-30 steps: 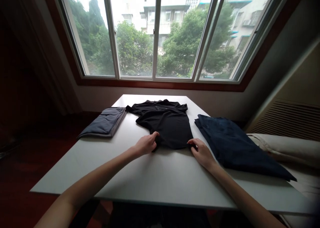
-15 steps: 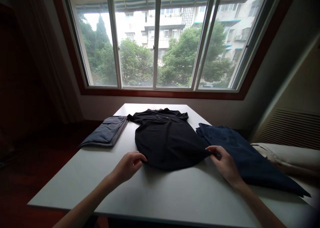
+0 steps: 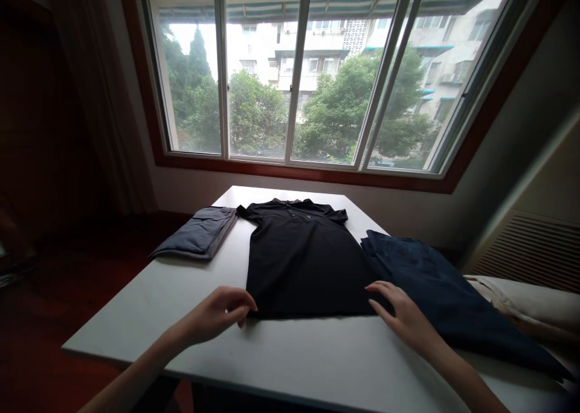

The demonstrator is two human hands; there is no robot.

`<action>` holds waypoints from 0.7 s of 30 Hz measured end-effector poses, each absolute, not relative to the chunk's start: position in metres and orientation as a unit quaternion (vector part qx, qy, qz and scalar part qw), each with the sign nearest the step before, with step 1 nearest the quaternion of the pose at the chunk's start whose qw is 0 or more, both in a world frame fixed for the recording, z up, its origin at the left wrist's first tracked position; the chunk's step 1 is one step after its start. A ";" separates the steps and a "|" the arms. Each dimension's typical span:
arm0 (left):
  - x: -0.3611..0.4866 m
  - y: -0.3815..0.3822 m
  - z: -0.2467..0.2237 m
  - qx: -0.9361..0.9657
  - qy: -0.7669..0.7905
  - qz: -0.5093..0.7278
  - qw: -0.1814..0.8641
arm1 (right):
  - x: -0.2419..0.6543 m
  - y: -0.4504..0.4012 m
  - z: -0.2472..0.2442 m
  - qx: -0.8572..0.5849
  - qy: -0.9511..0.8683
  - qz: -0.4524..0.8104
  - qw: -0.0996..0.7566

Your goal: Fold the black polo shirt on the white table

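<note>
**Polo shirt flat on the tabletop, a hand at each hem corner**

The polo shirt (image 3: 304,257) lies spread front-up in the middle of the white tabletop (image 3: 290,358), collar toward the window (image 3: 299,74) and hem toward the person. Its long axis runs straight away from the body, from hem to collar, so the whole garment lies beyond the fingertips of both hands.

The left hand (image 3: 217,315) sits at the near left hem corner, fingers loosely curled, tips touching or just beside the cloth edge; whether the grip pinches fabric cannot be told. The right hand (image 3: 401,317) rests at the near right hem corner, fingers spread and laid flat, palm down, holding nothing.

The two hands stand about level with each other along the hem line, one at each end, neither clearly nearer to the shirt. The hem between them looks straight and smooth.

To the left of the shirt, near the tabletop's edge, lies a folded grey garment (image 3: 199,236), apart from the shirt. To the right a dark blue garment (image 3: 448,304) lies loosely spread, its edge touching or just overlapping the shirt's right side, close beside the right hand.
</note>
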State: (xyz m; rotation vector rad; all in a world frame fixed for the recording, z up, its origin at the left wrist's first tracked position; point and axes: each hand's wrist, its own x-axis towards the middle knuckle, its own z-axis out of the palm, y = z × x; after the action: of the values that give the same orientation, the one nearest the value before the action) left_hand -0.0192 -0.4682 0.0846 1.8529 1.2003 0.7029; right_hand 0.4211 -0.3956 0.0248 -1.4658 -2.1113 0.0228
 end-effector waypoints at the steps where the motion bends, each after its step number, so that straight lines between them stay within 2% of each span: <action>1: -0.021 -0.461 0.085 0.735 0.471 0.290 0.392 | 0.416 -0.394 0.025 -0.546 -0.797 0.009 0.258; 6: -0.023 -0.426 0.069 0.777 0.481 0.301 0.272 | 0.401 -0.384 0.034 -0.590 -0.796 -0.029 0.135; 10: -0.010 -0.420 0.048 0.843 0.440 0.256 0.172 | 0.407 -0.378 0.036 -0.607 -0.780 -0.107 0.104; 13: 0.000 -0.425 0.035 0.875 0.394 0.224 0.169 | 0.415 -0.377 0.028 -0.618 -0.767 -0.148 0.092; 21: 0.003 -0.423 0.021 0.872 0.399 0.250 0.136 | 0.435 -0.370 0.019 -0.614 -0.775 -0.142 0.054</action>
State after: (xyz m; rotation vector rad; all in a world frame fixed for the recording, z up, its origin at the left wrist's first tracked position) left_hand 0.0030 -0.4226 0.0210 2.5231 1.1552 0.7244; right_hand 0.4350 -0.3698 0.0190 -1.8656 -2.3536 -0.4323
